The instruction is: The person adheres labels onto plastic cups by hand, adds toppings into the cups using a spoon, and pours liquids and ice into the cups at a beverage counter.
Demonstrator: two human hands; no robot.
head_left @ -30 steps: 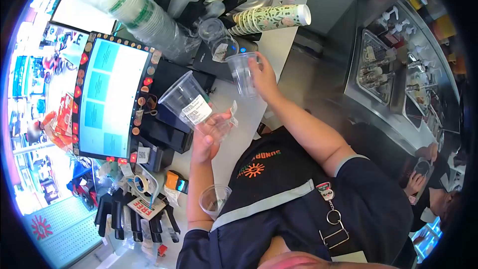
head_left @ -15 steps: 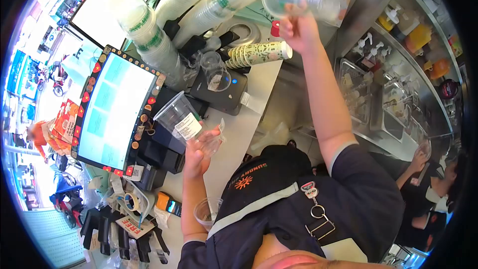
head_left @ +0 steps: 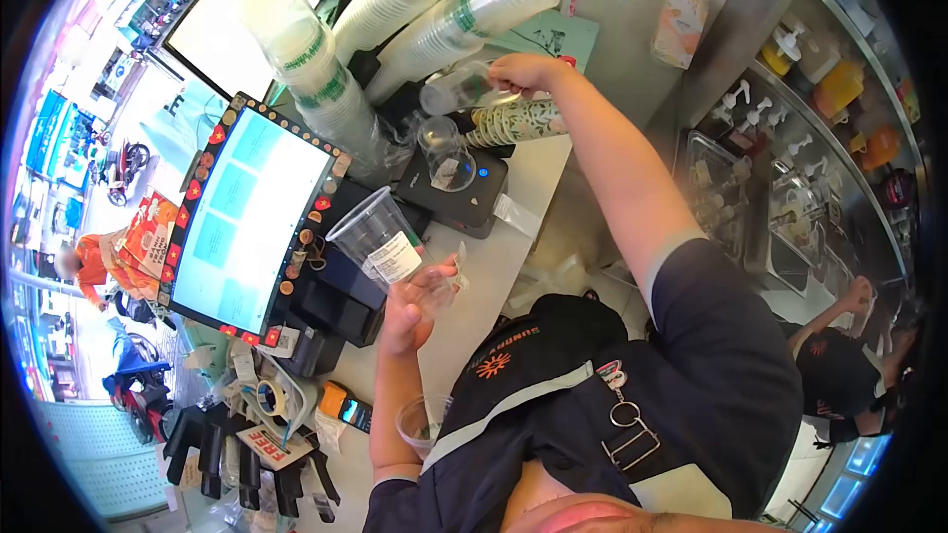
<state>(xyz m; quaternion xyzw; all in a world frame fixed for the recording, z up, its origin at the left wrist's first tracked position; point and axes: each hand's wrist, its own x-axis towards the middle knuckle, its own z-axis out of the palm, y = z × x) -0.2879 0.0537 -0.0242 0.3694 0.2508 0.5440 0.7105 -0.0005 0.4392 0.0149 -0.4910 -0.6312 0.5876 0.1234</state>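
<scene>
My left hand (head_left: 407,314) is closed around the lower part of a clear plastic cup (head_left: 367,229) with a white printed label. The cup leans, its open rim toward the upper left. A crinkled bit of clear or pale film shows by the fingertips. My right hand (head_left: 525,75) reaches up over the counter, its fingers closed on another clear cup (head_left: 456,89) lying sideways. Just below that cup are a stack of patterned paper cups (head_left: 518,124) and a clear cup (head_left: 441,143) on a black label printer (head_left: 472,205).
Tall stacks of clear cups (head_left: 321,89) stand behind a lit touchscreen (head_left: 247,222). An orange card terminal (head_left: 346,407) and a tape roll (head_left: 269,397) are lower left. Another clear cup (head_left: 420,422) is by my left forearm. Pump bottles (head_left: 746,104) fill the right side, where another person (head_left: 839,365) stands.
My right hand has come down and left with its cup, from above the counter to beside the paper cups. My left hand still holds the labelled cup.
</scene>
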